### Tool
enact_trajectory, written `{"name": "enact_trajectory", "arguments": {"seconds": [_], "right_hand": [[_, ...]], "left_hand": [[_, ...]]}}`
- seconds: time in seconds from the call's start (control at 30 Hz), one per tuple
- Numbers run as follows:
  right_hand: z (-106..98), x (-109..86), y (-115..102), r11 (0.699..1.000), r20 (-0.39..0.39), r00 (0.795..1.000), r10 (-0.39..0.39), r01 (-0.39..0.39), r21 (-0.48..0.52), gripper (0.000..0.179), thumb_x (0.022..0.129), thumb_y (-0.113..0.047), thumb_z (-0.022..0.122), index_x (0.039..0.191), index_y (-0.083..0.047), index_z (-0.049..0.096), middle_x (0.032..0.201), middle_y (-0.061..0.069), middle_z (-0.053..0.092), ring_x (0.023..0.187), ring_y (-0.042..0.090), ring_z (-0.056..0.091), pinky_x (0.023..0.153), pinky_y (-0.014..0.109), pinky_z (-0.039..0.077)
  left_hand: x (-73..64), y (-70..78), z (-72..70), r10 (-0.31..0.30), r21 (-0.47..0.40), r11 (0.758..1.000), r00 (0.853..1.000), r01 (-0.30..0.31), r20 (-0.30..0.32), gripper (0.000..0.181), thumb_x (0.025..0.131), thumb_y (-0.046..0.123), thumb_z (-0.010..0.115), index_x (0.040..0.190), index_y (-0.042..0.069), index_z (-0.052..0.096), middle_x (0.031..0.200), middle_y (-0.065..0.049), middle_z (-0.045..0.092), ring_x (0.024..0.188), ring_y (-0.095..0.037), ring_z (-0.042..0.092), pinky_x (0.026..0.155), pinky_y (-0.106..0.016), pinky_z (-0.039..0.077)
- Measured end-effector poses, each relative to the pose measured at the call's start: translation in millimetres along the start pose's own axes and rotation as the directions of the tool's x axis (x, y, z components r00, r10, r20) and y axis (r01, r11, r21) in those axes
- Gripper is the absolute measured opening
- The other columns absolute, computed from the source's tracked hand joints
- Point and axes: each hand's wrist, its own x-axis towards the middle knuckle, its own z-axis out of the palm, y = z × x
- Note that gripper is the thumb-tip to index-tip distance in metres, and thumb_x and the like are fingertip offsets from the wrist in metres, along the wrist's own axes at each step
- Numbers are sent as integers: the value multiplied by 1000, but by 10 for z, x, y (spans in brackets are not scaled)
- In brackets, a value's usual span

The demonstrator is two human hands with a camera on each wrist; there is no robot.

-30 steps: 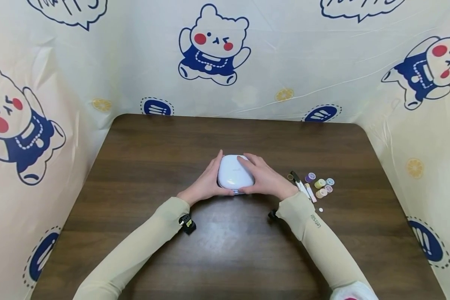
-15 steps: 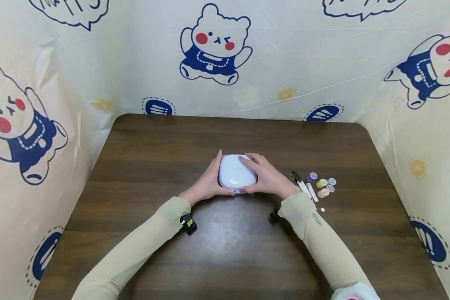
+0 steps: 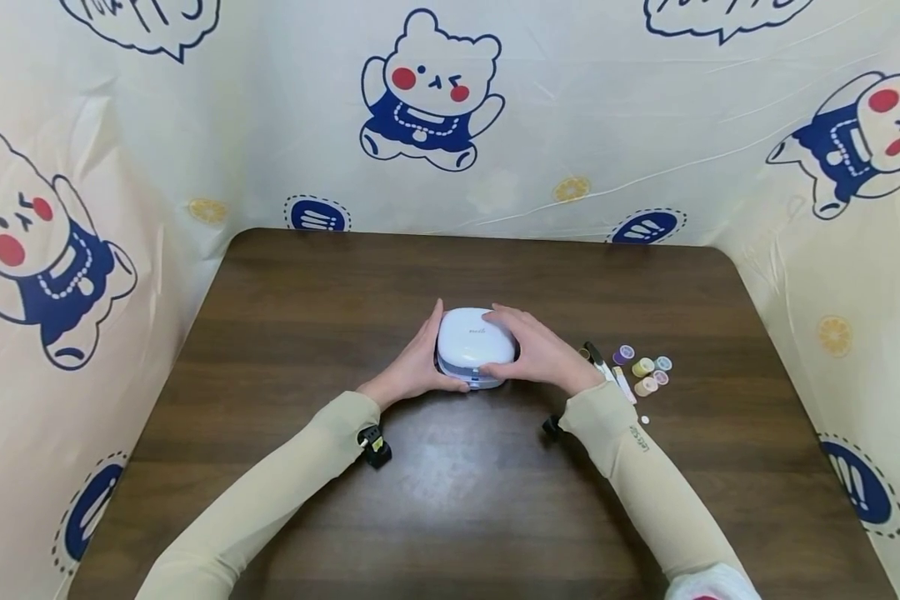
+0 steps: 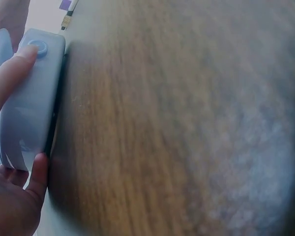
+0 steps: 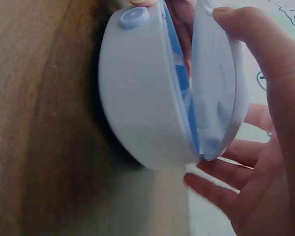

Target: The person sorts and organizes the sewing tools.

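Note:
A small rounded white-blue case with a hinged lid sits near the middle of the table. Its lid is tilted up at the front, and in the right wrist view a blue inner part shows through the gap. My left hand grips the base by its left side, the thumb on the round button at the front. With my right hand I hold the lid, thumb at its front edge and fingers spread around the far side, near the hinge.
On the brown wooden table, right of my right hand, lie a black-and-white pen, a pale pink stick and several small thread spools. A tiny white disc is close by. A printed curtain surrounds the table.
The lid has lifted at its front edge, so a gap has appeared above the base. My right thumb has risen with it, while my left hand stays on the base.

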Motion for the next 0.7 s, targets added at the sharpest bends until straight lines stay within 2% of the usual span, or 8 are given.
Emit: {"name": "enact_trajectory", "arguments": {"seconds": [0.23,0.37,0.53,0.7], "right_hand": [[-119,-38,-62,999,-40,998,45,-46,-24,78,88,-60,76,150,-18,56,152,10,49,132,32,53,108,55,47],[-164,-38,-76,999,-109,993,53,-51,15,70,89,-61,76,139,-15,63,137,8,61,120,29,60,102,51,52],[-203,0,-87,996,-232,972,39,-21,82,48,95,-49,75,124,-12,69,115,6,70,100,25,65,89,45,58],[-232,51,-70,989,-312,948,70,-24,148,35,100,-40,72,121,-12,69,108,5,72,93,22,64,84,41,57]], "left_hand": [[-24,-13,0,-8,-9,1000,1000,8,-3,147,72,39,97,167,13,-12,174,-15,1,159,-31,9,126,-50,20],[-42,-30,9,-22,-2,1000,1000,22,-15,148,71,40,98,167,15,-12,175,-13,-1,159,-31,8,125,-51,20],[-36,-50,19,-11,-1,1000,1000,11,-28,148,70,39,98,167,13,-11,174,-15,5,158,-33,14,124,-53,24],[-16,-47,29,23,-3,1000,999,-23,-35,147,70,37,99,167,10,-9,173,-17,12,157,-32,19,123,-51,26]]}}
